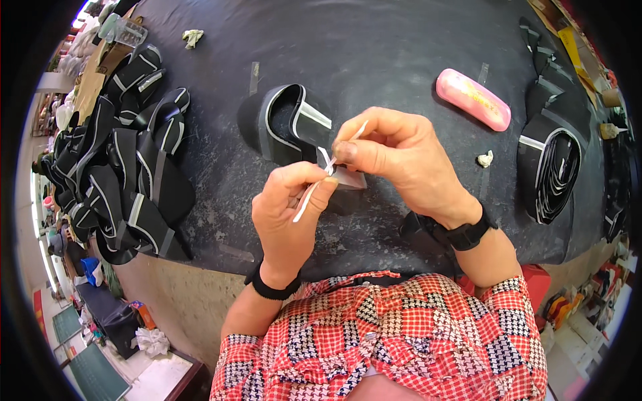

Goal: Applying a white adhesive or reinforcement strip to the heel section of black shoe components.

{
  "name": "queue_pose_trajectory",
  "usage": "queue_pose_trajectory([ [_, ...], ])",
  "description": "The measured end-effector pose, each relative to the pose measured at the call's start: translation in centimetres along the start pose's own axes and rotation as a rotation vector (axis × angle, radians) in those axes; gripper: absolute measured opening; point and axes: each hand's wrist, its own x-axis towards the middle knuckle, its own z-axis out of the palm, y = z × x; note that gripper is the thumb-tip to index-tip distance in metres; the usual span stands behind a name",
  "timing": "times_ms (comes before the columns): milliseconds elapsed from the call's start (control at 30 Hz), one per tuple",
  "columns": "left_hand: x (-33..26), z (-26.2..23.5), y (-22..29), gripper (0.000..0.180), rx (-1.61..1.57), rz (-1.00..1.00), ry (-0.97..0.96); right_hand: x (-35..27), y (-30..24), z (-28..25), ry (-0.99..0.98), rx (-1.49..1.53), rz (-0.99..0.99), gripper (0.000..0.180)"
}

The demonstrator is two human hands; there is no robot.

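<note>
In front of me, over the middle of the table, both hands work on a narrow white strip (305, 202). My left hand (289, 207) is closed, pinching it between thumb and forefinger, and one end hangs below that grip. Just above and to the right, my right hand (408, 160) also pinches the strip, its other end poking up past the fingers. Between the two pinches the strip crosses itself or loops; the fingertips partly hide this. Right behind the hands lies a curled black fabric piece (253, 120) with pale edging, its right end partly covered by my fingers.
A heap of similar black pieces (114, 157) fills the table's left side. To the right sit a pink oblong case (473, 99), a crumpled scrap (485, 159) and a coiled stack of black pieces (535, 170). Another scrap (192, 38) lies at the far left.
</note>
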Motion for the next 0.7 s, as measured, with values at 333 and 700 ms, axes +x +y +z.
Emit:
queue_pose_trajectory([
  [333,2.3,-0.3,1.2,0.005,-0.407,-0.382,0.028,-1.0,1.4,0.7,0.085,-0.755,-0.613,0.017],
  [700,4.9,-1.1,1.6,0.004,-0.285,-0.643,-0.248,-2.3,5.2,1.6,0.338,-1.315,-1.089,0.021],
])
